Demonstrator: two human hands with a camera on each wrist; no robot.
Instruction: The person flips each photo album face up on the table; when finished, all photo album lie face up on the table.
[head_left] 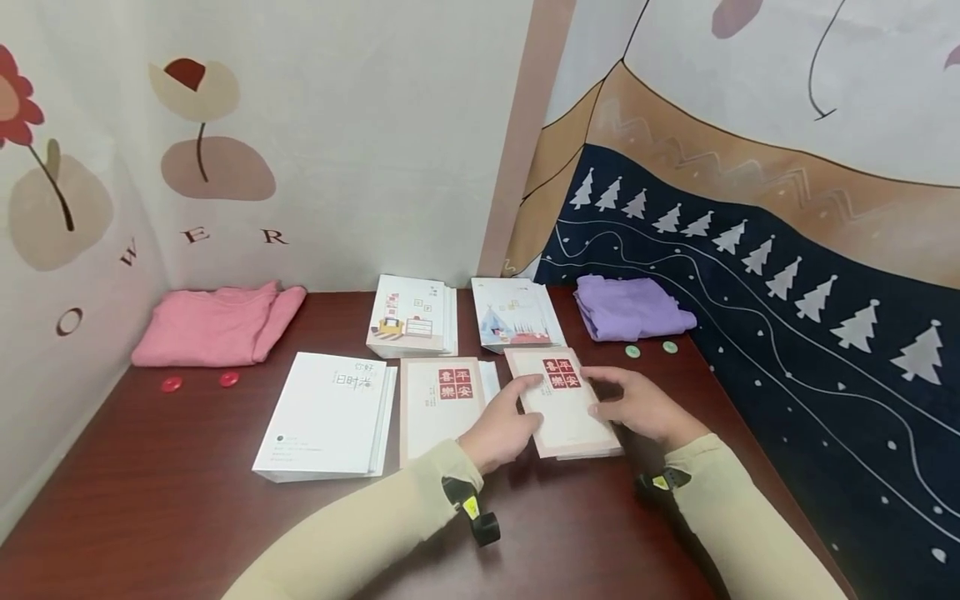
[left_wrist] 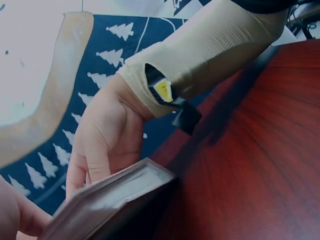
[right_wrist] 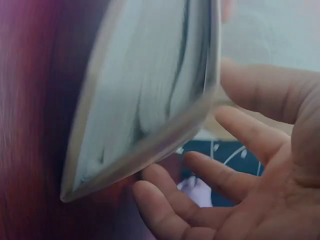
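Observation:
A cream book (head_left: 567, 417) with a red four-character block on its cover tilts in front of the person, at the right end of the front row. The left hand (head_left: 506, 425) holds its left edge, thumb and index finger on the cover side. At the opposite edge, the right hand (head_left: 637, 406) grips with thumb and index finger. In the right wrist view the page ends of the book (right_wrist: 145, 75) show, while the right hand's other fingers (right_wrist: 165, 205) are spread apart below the spine. A matching book (head_left: 438, 417) lies just left, partly behind the left forearm.
A white book (head_left: 322, 417) lies at the left. Behind stand two illustrated books (head_left: 408, 312), (head_left: 517, 312). Folded pink cloth (head_left: 217, 325) with two red buttons (head_left: 228, 379) is back left; folded purple cloth (head_left: 630, 307) with two green buttons (head_left: 633, 352) is back right. Printed curtains edge the table.

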